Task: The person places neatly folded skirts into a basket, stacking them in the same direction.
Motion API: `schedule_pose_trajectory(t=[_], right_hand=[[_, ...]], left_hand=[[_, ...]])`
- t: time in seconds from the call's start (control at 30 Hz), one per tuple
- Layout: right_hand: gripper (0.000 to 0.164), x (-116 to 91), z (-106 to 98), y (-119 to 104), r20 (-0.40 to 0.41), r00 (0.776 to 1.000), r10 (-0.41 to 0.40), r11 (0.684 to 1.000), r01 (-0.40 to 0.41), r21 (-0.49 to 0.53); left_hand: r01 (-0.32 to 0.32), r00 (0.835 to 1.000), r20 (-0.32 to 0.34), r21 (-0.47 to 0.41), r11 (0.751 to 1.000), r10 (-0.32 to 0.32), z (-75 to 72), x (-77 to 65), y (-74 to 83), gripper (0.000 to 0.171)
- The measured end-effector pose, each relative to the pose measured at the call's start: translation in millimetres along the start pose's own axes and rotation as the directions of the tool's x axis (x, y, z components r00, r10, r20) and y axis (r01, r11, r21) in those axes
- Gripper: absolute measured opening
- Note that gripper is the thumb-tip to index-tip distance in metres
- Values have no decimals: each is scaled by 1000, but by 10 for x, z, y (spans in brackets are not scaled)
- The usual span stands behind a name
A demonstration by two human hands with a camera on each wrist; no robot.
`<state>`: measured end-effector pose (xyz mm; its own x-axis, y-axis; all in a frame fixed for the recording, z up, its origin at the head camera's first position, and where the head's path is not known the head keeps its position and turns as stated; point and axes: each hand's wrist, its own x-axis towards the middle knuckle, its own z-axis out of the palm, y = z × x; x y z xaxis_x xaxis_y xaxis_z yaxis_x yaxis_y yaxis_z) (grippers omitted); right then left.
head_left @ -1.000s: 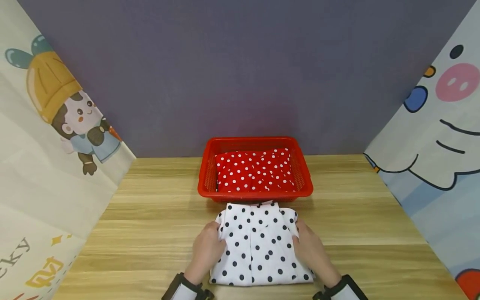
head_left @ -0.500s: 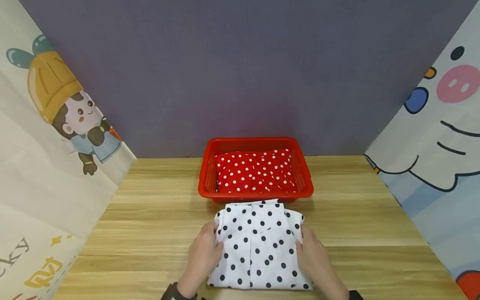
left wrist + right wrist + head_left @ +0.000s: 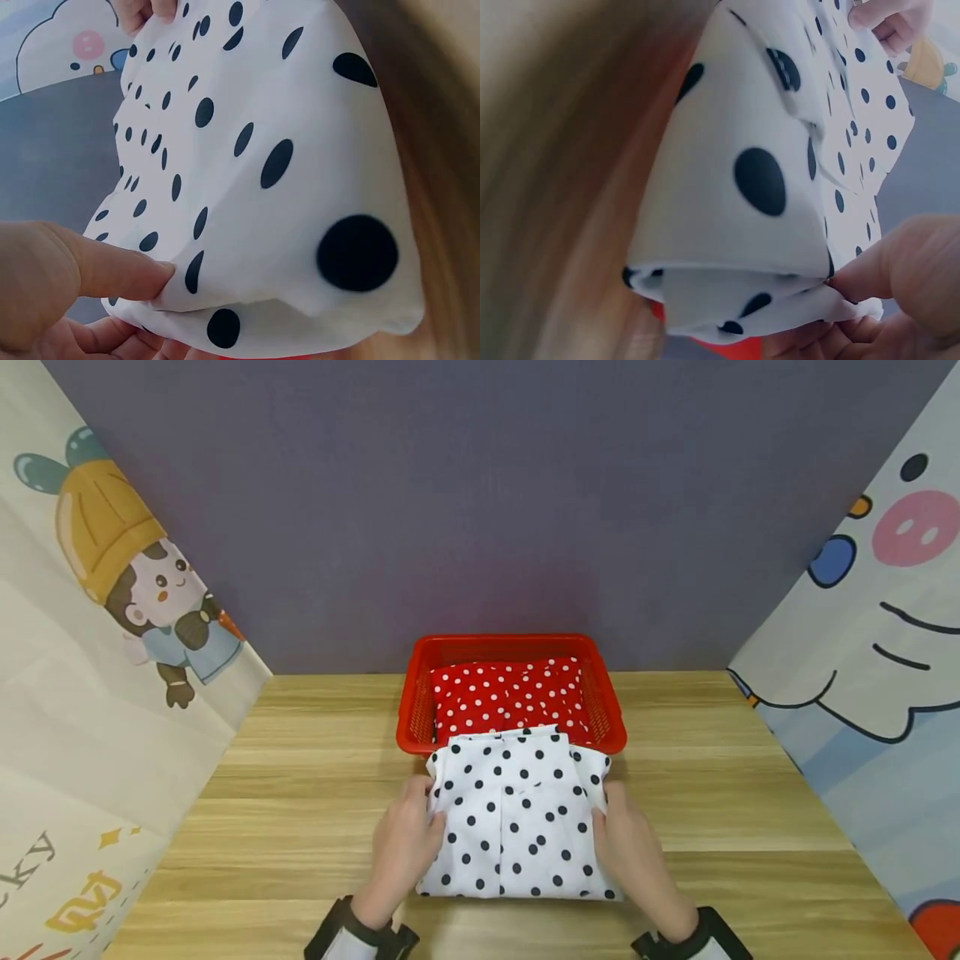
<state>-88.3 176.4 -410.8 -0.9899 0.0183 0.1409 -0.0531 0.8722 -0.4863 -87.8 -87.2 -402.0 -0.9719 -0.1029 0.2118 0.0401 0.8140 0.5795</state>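
Note:
A folded white cloth with black polka dots [image 3: 517, 827] is held by both hands in front of the red basket [image 3: 510, 749]. My left hand [image 3: 405, 835] pinches its left edge, thumb on top and fingers beneath, as the left wrist view shows. The right edge is pinched the same way by my right hand [image 3: 630, 843]. In the right wrist view, layered folds show at the cloth's side [image 3: 742, 296]. The cloth's far edge overlaps the basket's front rim in the head view. Inside the basket lies a folded red cloth with white dots [image 3: 502, 697].
The wooden table [image 3: 300, 802] extends on both sides of the basket and hands. A grey panel [image 3: 480, 510] stands behind it. Cartoon-printed sheets flank the table, one on the left [image 3: 90, 727] and one on the right [image 3: 862, 693].
Both hands have lifted the white dotted cloth and moved it forward. Its far edge has gone from just before the basket to overlapping the front rim. The basket stays in place.

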Motion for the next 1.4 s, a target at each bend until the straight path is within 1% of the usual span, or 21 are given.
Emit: schedule_pose_trajectory(t=[0.13,0.3,0.43,0.57,0.7,0.87,1.0,1.07,1.2,1.4], right_hand=[[31,113,-58,-25,-34,999,-26,1000,26,8],[32,247,-114,-42,-58,996,-62,998,62,-5],[31,355,-131,-47,-56,996,-76,997,76,-3],[31,468,-138,-51,-59,994,-96,995,96,2],[31,598,-154,-57,-60,992,-116,993,116,3],[30,769,-177,-64,-58,986,-153,988,153,-12],[30,890,-196,-80,-46,986,-163,987,163,-12],[30,949,-209,-92,-41,985,-168,986,168,-12],[31,1071,-237,-108,-35,982,-186,982,185,-25],[32,1256,-270,-116,-25,979,-203,976,201,-80]], left_hand=[[-28,999,-31,-10,1000,27,-13,107,48,35],[-44,998,-45,-22,999,43,-27,244,104,34],[-61,997,-45,-33,998,59,-39,349,126,36],[-83,996,-41,-25,996,82,-61,453,139,37],[-91,996,-29,-28,995,90,-90,569,155,39],[-105,994,-23,1,994,105,-121,722,175,38],[-123,992,-23,15,992,124,-138,847,182,35],[-133,991,-19,17,991,133,-145,915,182,36],[-119,993,1,21,993,119,-148,1067,186,37],[-101,993,68,55,993,97,-161,1308,216,43]])
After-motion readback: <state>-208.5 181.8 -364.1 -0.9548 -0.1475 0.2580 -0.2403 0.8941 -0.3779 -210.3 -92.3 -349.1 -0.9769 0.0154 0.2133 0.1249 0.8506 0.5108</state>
